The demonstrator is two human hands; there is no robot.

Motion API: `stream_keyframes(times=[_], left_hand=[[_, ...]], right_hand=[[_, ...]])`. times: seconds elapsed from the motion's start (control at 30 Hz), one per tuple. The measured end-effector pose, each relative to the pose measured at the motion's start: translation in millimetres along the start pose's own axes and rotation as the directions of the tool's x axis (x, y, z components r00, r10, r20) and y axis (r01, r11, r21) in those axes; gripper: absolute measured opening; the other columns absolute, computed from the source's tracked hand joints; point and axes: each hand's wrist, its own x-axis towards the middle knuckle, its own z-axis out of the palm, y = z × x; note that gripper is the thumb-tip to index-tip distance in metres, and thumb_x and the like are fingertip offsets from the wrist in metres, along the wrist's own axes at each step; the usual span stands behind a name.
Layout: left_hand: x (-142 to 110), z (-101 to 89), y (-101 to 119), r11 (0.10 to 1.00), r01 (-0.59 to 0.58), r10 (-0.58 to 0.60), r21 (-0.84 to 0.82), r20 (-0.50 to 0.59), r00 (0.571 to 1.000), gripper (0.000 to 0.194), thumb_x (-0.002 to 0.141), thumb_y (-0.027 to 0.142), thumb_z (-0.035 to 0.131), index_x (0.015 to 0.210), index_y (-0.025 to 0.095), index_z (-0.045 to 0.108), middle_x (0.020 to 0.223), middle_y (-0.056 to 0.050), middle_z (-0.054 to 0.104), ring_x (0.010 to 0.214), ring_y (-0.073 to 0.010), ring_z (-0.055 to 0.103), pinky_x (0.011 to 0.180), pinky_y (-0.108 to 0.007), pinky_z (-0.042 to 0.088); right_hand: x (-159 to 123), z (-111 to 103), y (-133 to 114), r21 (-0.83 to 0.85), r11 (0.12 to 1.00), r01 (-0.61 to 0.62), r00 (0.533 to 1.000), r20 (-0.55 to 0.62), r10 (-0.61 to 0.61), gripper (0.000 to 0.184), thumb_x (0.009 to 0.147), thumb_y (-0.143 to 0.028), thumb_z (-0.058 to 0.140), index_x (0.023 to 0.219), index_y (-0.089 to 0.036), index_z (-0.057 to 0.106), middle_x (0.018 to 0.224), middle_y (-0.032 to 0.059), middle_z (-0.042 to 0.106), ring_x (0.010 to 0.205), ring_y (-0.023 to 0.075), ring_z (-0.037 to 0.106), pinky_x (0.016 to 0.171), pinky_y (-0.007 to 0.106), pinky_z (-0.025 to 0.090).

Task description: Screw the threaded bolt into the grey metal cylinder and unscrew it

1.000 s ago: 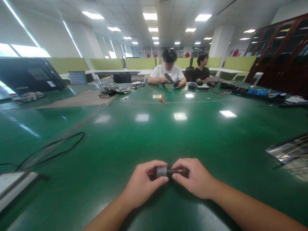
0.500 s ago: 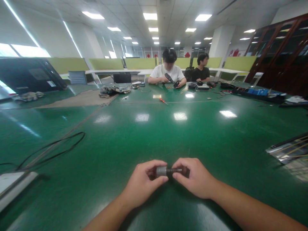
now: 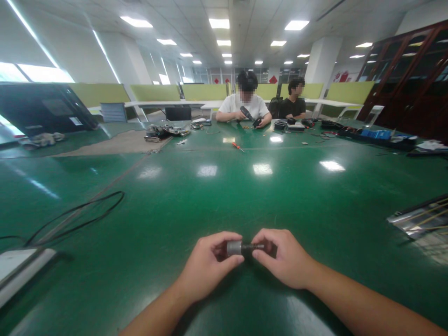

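Observation:
A small grey metal cylinder with a dark ridged shaft (image 3: 234,248) lies lengthwise between my two hands, just above or on the green table (image 3: 224,200); I cannot tell if it touches the surface. My left hand (image 3: 210,263) grips the wider grey end between thumb and forefinger. Around the thinner shaft end, on the right, the thumb and fingers of my right hand (image 3: 282,256) are closed. The fingertips and part of the shaft's tip hide one another.
An orange screwdriver (image 3: 238,147) lies farther out. Left are a black cable (image 3: 105,212) and a white-edged device (image 3: 24,270); right, a tray with thin rods (image 3: 420,217). Across the table, one person holds a dark power tool (image 3: 246,113) and another sits beside.
Both hands keep nearly the same place and hold. The fingers of my right hand have shifted slightly on the shaft, and its tip shows a little differently.

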Motion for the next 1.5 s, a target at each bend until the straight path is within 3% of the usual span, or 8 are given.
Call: stream_keyframes(times=[1.5], left_hand=[[1.1,-5.8,-3.6,1.0,0.001,-0.001,0.01,-0.039,0.999,0.03,0.074,0.024,0.078,0.103,0.018,0.073,0.096,-0.005,0.075,0.087,-0.021,0.069,0.081,-0.03,0.053]], right_hand=[[0.0,-2.5,2.0,-0.047,0.999,0.001,0.999,-0.036,-0.002,0.004,0.081,-0.017,0.065,0.082,-0.02,0.067,0.065,-0.0033,0.061,0.058,0.0122,0.055,0.057,0.023,0.039]])
